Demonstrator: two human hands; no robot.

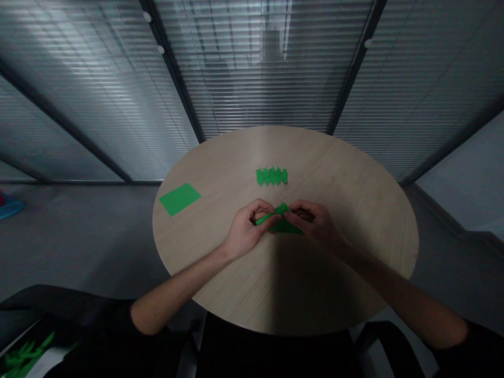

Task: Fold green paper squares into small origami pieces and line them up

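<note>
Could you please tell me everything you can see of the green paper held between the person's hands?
The green paper is a matte, bright green sheet, creased into angled folds. A narrow strip points left, a small peak rises near the middle, and a broader section lies at the lower right. The fingers of the left hand and right hand grip it from either side, hiding much of its shape. It sits above the round wooden tabletop, though whether it touches the surface cannot be told.
</note>
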